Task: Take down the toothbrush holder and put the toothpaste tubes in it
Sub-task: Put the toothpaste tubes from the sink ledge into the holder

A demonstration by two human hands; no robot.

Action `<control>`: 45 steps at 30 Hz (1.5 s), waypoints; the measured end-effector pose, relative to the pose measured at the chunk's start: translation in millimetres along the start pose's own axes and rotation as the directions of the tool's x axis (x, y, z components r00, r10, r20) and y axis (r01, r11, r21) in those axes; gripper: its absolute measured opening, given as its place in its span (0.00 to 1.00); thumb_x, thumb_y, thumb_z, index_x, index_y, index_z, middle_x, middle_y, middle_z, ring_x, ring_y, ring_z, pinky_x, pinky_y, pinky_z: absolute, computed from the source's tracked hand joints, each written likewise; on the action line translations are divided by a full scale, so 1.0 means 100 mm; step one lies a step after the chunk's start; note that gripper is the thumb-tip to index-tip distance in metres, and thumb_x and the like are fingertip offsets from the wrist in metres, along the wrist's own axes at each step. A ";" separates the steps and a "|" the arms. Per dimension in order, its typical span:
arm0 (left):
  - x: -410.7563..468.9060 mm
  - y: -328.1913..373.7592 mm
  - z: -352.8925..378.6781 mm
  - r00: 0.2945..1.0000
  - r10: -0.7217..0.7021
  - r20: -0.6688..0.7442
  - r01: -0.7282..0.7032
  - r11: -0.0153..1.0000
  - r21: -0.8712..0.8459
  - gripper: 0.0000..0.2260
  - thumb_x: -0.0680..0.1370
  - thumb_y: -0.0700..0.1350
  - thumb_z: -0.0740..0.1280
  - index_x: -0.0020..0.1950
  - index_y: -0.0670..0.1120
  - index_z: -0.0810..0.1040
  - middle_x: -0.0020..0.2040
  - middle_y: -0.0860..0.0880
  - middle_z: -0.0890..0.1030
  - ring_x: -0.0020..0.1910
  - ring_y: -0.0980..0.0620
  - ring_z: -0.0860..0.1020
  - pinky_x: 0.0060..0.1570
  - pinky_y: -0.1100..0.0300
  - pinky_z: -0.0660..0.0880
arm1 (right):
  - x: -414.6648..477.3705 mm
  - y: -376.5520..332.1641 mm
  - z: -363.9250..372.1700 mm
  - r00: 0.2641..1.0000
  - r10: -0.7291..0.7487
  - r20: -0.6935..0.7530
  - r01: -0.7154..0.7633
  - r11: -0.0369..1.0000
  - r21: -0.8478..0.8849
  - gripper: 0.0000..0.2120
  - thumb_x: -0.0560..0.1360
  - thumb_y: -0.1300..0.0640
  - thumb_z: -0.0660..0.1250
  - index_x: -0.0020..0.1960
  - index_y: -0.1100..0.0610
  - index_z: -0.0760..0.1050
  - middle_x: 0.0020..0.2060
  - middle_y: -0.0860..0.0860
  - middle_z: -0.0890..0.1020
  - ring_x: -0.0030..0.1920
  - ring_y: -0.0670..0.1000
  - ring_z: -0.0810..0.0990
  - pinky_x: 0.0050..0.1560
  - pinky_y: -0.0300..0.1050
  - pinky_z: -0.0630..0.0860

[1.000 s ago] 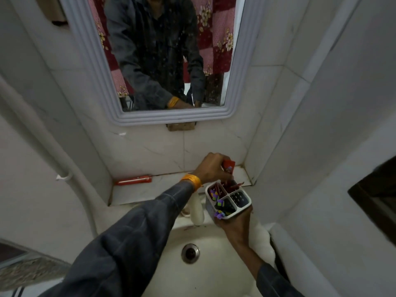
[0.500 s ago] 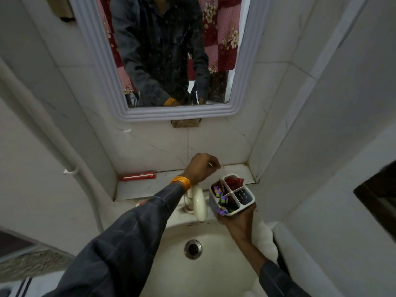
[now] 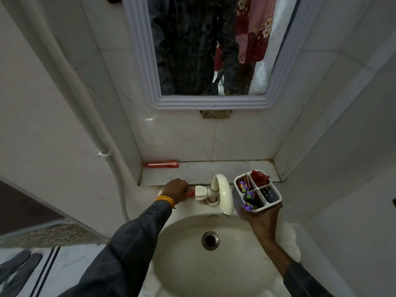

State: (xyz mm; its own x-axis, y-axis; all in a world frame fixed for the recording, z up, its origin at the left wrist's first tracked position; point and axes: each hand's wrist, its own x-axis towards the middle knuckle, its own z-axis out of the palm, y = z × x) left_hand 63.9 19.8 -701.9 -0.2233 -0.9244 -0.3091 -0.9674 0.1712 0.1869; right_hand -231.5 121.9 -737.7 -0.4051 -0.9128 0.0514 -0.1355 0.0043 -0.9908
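I see my right hand [image 3: 262, 219], at the right of centre, with its grip closed around the base of the toothbrush holder [image 3: 257, 190], a white caddy split into compartments and held up beside the tap [image 3: 222, 192], over the right rim of the sink [image 3: 171, 249]. A crumpled red toothpaste tube [image 3: 259, 179] sits in the compartment at the holder's upper right; the compartments on its left side carry purple, green and dark items I cannot identify; the one at the lower right looks dark, with small holes in its floor. No writing on the tube can be read.

My left hand [image 3: 176, 190], an orange band [image 3: 165, 200] at the wrist, is left of the tap at the sink's back edge. Its grip is closed on a second tube [image 3: 190, 194], of which only a short red end shows between the fingers and the white tap handle [image 3: 201, 192]; no label is legible there.

A third red tube [image 3: 161, 164] lies flat on the ledge [image 3: 214, 171] below the mirror [image 3: 205, 50], at the ledge's left end, against the wall, well apart from both hands. Its print is too small and blurred to read
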 end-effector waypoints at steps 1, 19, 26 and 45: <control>0.00 0.03 0.00 1.000 -0.002 -0.002 0.002 1.000 -0.001 0.11 0.74 0.46 0.69 0.54 0.43 0.81 0.53 0.41 0.83 0.53 0.40 0.81 0.52 0.51 0.76 | 0.00 0.02 -0.01 1.000 0.002 0.001 -0.002 1.000 -0.020 0.59 0.58 0.80 0.87 0.82 0.66 0.63 0.71 0.51 0.79 0.69 0.40 0.84 0.69 0.33 0.80; -0.20 2.09 -1.23 0.856 0.468 -0.219 -0.515 0.810 -0.282 0.12 0.71 0.49 0.74 0.51 0.44 0.82 0.48 0.44 0.85 0.46 0.47 0.82 0.45 0.58 0.78 | -0.04 -0.22 0.05 0.996 0.069 -0.059 -0.072 0.996 -0.044 0.67 0.52 0.39 0.91 0.82 0.62 0.68 0.74 0.57 0.82 0.71 0.50 0.84 0.71 0.47 0.84; -0.10 2.27 -0.79 0.876 0.456 -0.158 -0.473 0.876 -0.095 0.08 0.75 0.44 0.70 0.50 0.42 0.83 0.50 0.41 0.84 0.50 0.40 0.81 0.50 0.52 0.78 | 0.04 0.18 0.05 0.991 0.135 -0.017 -0.136 0.984 -0.114 0.67 0.55 0.23 0.83 0.83 0.58 0.69 0.75 0.55 0.81 0.76 0.57 0.80 0.77 0.53 0.77; 0.43 -0.51 -0.28 0.955 -0.235 -0.182 0.220 0.970 -0.101 0.17 0.80 0.39 0.59 0.69 0.40 0.72 0.69 0.35 0.73 0.69 0.35 0.69 0.70 0.49 0.65 | -0.01 0.03 0.04 0.991 0.104 -0.085 -0.104 0.995 0.001 0.74 0.48 0.29 0.91 0.82 0.61 0.63 0.76 0.61 0.79 0.74 0.64 0.82 0.74 0.65 0.81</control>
State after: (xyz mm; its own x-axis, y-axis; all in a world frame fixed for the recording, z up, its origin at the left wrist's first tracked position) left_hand 107.0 -38.5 -699.1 0.0360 -0.9850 -0.1689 -0.9757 -0.0712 0.2073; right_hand -228.1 121.7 -741.6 -0.4924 -0.8694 -0.0412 -0.0917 0.0989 -0.9909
